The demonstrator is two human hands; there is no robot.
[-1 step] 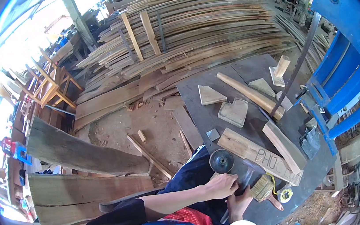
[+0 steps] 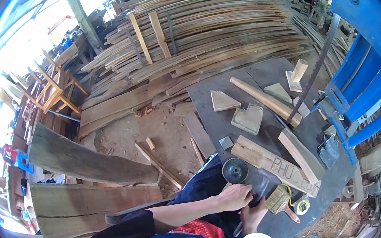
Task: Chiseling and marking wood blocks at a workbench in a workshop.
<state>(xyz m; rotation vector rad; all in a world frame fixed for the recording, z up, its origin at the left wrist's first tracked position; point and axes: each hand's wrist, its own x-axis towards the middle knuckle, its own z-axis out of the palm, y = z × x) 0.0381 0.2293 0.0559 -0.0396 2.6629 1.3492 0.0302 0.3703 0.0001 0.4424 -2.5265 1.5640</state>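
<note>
My left hand [image 2: 234, 197] is closed, its fingers bent at the table's near edge, close to a dark round disc [image 2: 235, 170]. Just below it, my right hand [image 2: 252, 215] curls around something dark that the fingers mostly hide. A grey metal piece [image 2: 264, 186] shows beside both hands; whether it belongs to what they hold, I cannot tell. Right of my right hand lies a wide paintbrush [image 2: 278, 198] with pale bristles, next to a small yellow-and-white roll [image 2: 302, 207]. Beyond these is a wooden block [image 2: 258, 154] with dark lettering, and another block [image 2: 301, 154] rests against it.
The dark metal table [image 2: 204, 99] carries wood offcuts [image 2: 248, 119] and a long tapered wooden piece [image 2: 265, 98]. A thin upright blade [image 2: 316, 69] runs down to it from a blue machine [image 2: 365, 0]. Stacked boards [image 2: 218, 36] fill the back; large planks [image 2: 87, 206] lie at left.
</note>
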